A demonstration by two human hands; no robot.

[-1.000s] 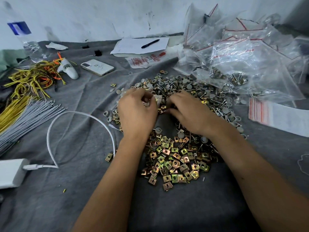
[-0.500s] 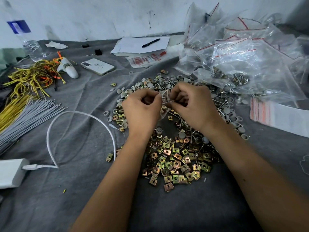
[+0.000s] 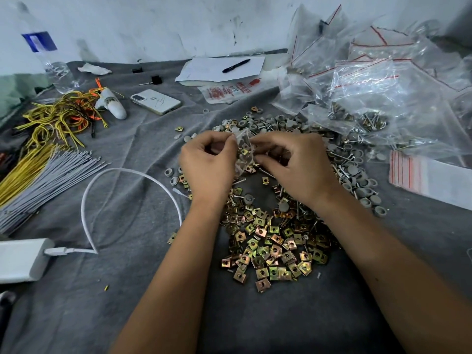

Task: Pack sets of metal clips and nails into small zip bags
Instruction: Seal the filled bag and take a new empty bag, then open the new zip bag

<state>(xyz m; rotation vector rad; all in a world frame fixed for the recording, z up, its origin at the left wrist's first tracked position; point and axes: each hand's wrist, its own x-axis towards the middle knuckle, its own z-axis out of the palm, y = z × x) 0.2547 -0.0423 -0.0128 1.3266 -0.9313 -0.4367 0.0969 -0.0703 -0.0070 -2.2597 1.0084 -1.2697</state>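
Bag: while I hold it up over the pile, the small clear zip bag [image 3: 244, 152] sits between both hands, brass clips showing inside.
Left hand: my left hand [image 3: 208, 166] pinches the bag's left edge, fingers curled.
Right hand: my right hand [image 3: 297, 166] pinches its right edge, fingers curled too.
Clips: square brass-coloured metal clips [image 3: 270, 247] heaped on the grey cloth [image 3: 132, 154] below my wrists.
Nails: grey-capped nails [image 3: 357, 172] scattered behind and to the right.
Stock: clear red-striped zip bags [image 3: 378, 80] piled far right.
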